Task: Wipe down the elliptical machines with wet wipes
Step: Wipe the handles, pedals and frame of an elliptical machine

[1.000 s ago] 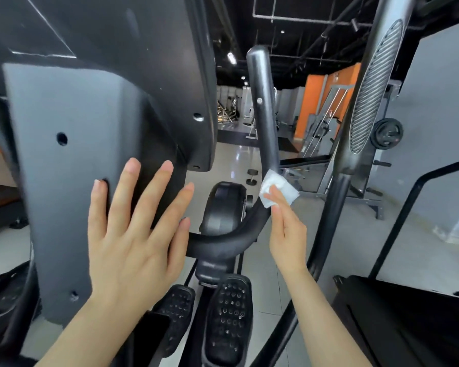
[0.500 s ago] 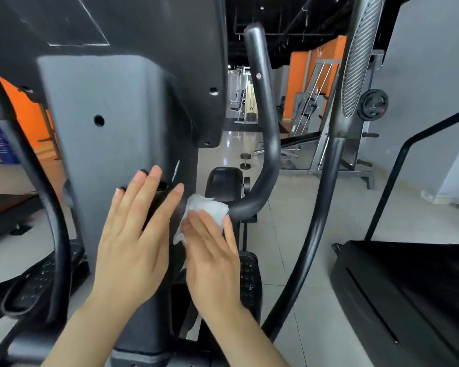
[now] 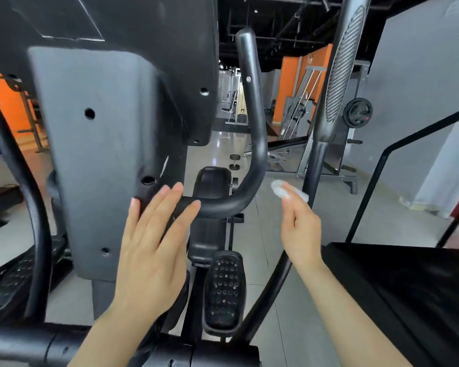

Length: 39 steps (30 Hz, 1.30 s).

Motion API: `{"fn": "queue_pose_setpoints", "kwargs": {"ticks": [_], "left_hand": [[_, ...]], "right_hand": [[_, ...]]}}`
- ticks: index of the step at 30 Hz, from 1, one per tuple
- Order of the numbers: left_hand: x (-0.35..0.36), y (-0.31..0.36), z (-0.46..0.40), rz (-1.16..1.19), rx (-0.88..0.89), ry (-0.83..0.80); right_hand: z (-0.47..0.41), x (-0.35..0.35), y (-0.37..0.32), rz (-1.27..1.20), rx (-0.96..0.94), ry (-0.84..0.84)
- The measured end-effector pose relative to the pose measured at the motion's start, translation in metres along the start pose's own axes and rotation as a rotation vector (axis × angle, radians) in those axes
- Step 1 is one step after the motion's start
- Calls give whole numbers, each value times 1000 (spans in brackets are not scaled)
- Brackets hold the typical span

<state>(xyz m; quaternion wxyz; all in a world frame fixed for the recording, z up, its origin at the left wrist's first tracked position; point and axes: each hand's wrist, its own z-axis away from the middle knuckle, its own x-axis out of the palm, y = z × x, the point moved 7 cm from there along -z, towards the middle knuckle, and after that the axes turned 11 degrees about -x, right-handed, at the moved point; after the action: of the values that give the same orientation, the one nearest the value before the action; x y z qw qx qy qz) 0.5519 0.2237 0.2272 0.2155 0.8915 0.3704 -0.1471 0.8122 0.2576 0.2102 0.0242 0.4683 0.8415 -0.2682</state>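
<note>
The elliptical's grey console column (image 3: 104, 154) fills the left and middle of the head view. A black curved handlebar (image 3: 252, 144) bends out from it to the right and rises. My left hand (image 3: 154, 247) lies flat with straight fingers against the column's lower edge, fingertips near the handlebar's root. My right hand (image 3: 300, 223) is in the air to the right of the handlebar, pinching a white wet wipe (image 3: 281, 188) at its fingertips; the wipe is blurred and touches nothing. A studded black pedal (image 3: 224, 290) sits below between my hands.
A long moving arm with a ribbed grip (image 3: 339, 67) crosses at the right. A black treadmill deck (image 3: 398, 300) with a rail stands at the far right. A weight rack with a plate (image 3: 358, 112) and a dumbbell (image 3: 235, 161) are on the tiled floor behind.
My right hand has swung the wipe from the handlebar's root beside the left hand out to the right into the air. The left hand stays on the column.
</note>
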Motion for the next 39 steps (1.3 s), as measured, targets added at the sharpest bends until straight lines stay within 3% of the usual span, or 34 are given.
{"fn": "queue_pose_setpoints", "kwargs": {"ticks": [2,4,8,12,15,18,20,24,26,28,30,33,36,39], "left_hand": [[9,8,-2,-7,-40,-14],[15,13,-2,-15,-92,-15],[24,20,-6,71,-171,-65],[31,17,9,102,-245,-76],[40,21,14,126,-296,-48],[56,41,0,133,-229,-33],[69,57,-14,143,-183,-15],[89,90,-56,220,-83,26],[98,104,-85,237,-33,62],[105,113,-114,242,-10,90],[112,117,-134,254,-12,115],[121,112,-151,280,-28,165],[129,110,-165,295,-35,246],[133,121,-188,256,-35,338]], "right_hand": [[-3,14,10,-234,341,100],[8,43,-5,-455,462,116],[54,63,-52,-636,329,191],[77,60,-88,-714,170,-10],[72,41,-85,-893,379,-99],[45,7,-43,-1004,694,95],[17,-23,-15,-1018,739,260],[-59,-73,3,-832,434,405],[-110,-96,-12,-613,72,418],[-157,-109,-36,-205,-427,370],[-195,-91,-40,309,-861,159],[-206,-51,8,843,-1163,-313],[-187,-41,40,832,-1288,-699],[-198,-44,29,787,-1420,-840]]}}
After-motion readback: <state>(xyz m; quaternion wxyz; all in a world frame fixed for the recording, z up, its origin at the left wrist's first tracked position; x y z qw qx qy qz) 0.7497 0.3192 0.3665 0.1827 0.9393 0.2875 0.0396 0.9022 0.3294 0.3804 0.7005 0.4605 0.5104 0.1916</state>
